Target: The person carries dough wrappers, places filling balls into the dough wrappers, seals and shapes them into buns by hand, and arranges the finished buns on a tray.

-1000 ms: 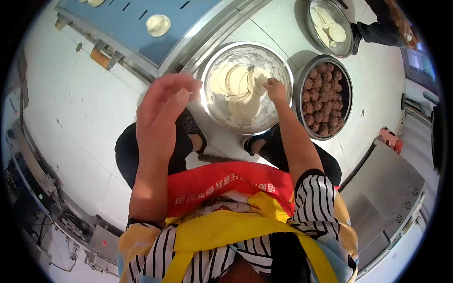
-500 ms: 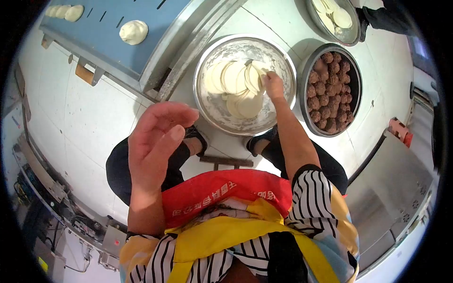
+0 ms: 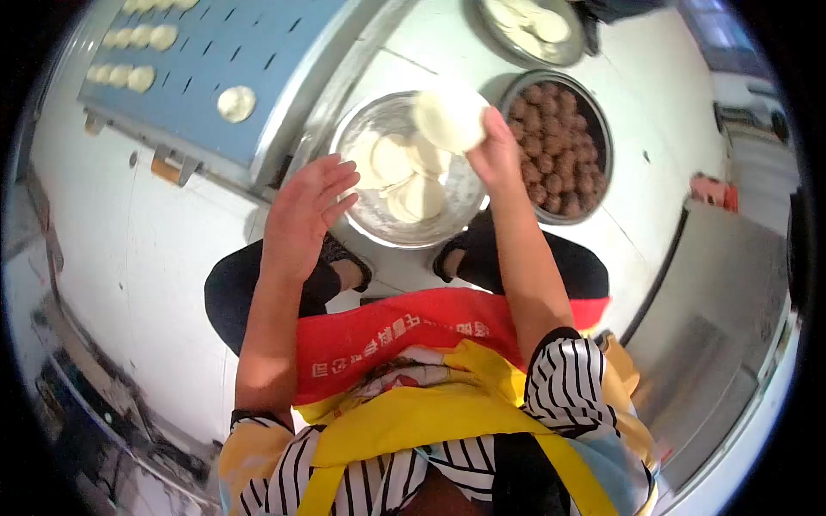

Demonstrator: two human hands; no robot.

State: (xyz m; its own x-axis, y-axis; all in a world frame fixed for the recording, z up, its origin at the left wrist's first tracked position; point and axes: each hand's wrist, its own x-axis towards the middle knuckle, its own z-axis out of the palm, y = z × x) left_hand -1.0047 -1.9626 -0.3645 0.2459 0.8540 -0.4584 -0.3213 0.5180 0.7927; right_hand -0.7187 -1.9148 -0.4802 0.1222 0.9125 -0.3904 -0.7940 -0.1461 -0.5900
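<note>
My right hand [image 3: 496, 156] pinches a round dough wrapper [image 3: 447, 117] by its right edge and holds it up over a metal bowl [image 3: 462, 191]. More flat dough wrappers [image 3: 420, 198] lie overlapping in that floury bowl. Near the bowl's left rim is my left hand [image 3: 305, 211], its fingers spread and nothing in them. To the right of the bowl stands a dark-rimmed round pan [image 3: 607, 142] full of brown filling balls [image 3: 559, 155].
A blue slotted surface [image 3: 219, 52] with a metal frame is at upper left. One dough bun [image 3: 237, 104] sits near its edge, with rows of dough buns [image 3: 140, 79] farther left. Another bowl of wrappers [image 3: 533, 30] stands at top right, beside a person's dark-clothed leg.
My right hand has lifted a dough wrapper out of the bowl. My left hand has moved forward toward the bowl and opened wider. The view has shifted a little.
</note>
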